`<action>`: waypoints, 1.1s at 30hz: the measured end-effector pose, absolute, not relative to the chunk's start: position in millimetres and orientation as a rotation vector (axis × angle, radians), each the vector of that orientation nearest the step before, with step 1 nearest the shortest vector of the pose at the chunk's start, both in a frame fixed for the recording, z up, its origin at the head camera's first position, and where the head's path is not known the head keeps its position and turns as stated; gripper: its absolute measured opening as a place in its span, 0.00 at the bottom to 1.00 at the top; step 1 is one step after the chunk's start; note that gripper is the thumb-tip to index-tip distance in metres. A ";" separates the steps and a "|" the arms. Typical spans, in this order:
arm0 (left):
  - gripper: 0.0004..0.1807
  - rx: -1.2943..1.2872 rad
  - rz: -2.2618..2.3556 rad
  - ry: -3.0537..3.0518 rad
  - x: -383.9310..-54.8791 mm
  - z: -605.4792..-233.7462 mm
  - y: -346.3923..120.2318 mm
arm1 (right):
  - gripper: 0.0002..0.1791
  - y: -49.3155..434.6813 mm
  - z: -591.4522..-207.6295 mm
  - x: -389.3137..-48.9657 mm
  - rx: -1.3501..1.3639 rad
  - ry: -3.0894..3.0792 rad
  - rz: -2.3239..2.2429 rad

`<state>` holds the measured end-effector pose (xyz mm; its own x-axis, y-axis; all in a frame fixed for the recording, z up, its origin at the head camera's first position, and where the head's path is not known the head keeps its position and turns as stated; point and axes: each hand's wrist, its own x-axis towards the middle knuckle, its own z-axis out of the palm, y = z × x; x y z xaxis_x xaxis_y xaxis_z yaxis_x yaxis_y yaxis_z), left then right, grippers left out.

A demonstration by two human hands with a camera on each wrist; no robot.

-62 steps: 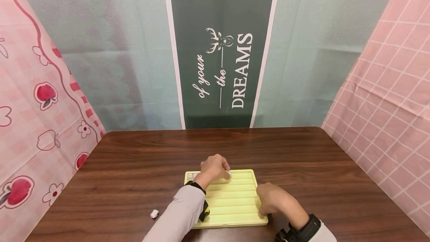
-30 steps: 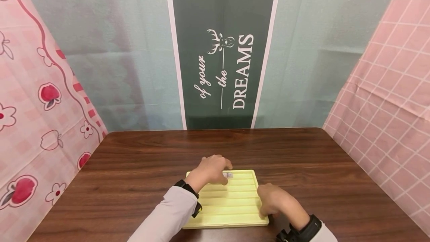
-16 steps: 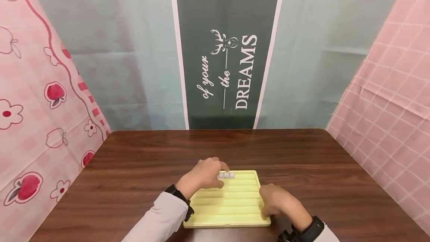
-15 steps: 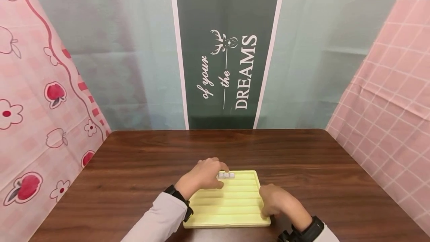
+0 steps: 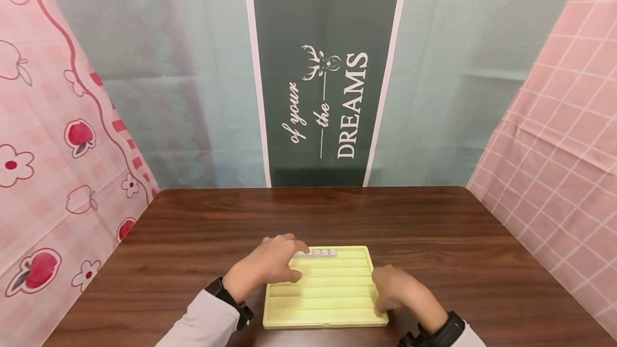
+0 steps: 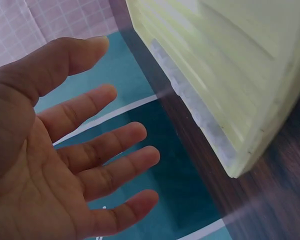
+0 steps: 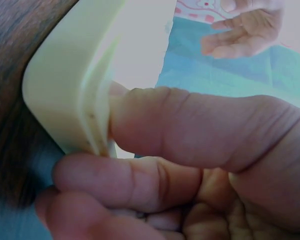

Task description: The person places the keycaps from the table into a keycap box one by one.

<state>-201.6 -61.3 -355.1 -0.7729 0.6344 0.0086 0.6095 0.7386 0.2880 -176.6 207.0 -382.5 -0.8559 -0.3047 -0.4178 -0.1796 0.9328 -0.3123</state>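
A pale yellow tray (image 5: 332,301) with long ridged rows lies on the table. Along its far row sits a line of small white blocks that look like keycaps (image 5: 324,253); the left wrist view shows the same keycaps (image 6: 190,102) edge to edge. My left hand (image 5: 267,261) hovers over the tray's left part, its fingers spread and holding nothing, covering the row's left end. At the right side, my right hand (image 5: 397,289) grips the tray's edge; in the right wrist view, thumb and curled forefinger pinch the tray's corner (image 7: 60,80).
The dark wood table (image 5: 193,240) extends beyond the tray on every visible side. Behind it hangs a green curtain (image 5: 318,122) with white lettering. Pink cloths (image 5: 554,149) close off both sides. A black wrist strap (image 5: 448,328) sits on each forearm.
My left hand has let go of a keycap in the far row and drawn back leftward, uncovering more of the row. The loose keycap on the table is now out of sight. My right hand stays put.
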 end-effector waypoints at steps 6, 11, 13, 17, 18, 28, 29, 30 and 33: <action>0.25 1.004 0.420 2.825 -194.4 -359.6 -72.0 | 0.10 206.6 -383.5 -175.2 -0.366 2.624 -0.378; 0.25 0.983 0.446 2.806 -188.0 -363.7 -83.1 | 0.10 205.3 -382.6 -175.2 -0.349 2.629 -0.363; 0.25 0.964 0.452 2.810 -186.2 -365.7 -88.7 | 0.11 205.3 -382.1 -175.5 -0.335 2.626 -0.360; 0.25 0.950 0.464 2.817 -183.5 -369.8 -98.0 | 0.11 205.8 -381.1 -175.6 -0.319 2.621 -0.359; 0.25 0.951 0.471 2.812 -182.7 -370.6 -99.8 | 0.11 205.9 -380.9 -175.5 -0.317 2.621 -0.361; 0.27 0.923 0.507 2.762 -173.3 -376.8 -113.8 | 0.10 206.1 -380.8 -175.8 -0.334 2.622 -0.350; 0.26 0.918 0.510 2.764 -172.5 -377.7 -115.0 | 0.10 206.0 -380.9 -175.9 -0.333 2.622 -0.348; 0.27 0.918 0.512 2.770 -171.8 -378.6 -116.2 | 0.10 206.0 -381.0 -175.9 -0.332 2.623 -0.348; 0.28 0.933 0.538 2.777 -169.4 -381.3 -120.0 | 0.11 206.2 -380.7 -176.1 -0.323 2.623 -0.351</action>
<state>-169.4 -120.0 -381.3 -0.7916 0.6098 -0.0389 0.5511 0.7401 0.3854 -176.1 206.2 -380.7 -0.8612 -0.2853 -0.4207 -0.1648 0.9396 -0.2999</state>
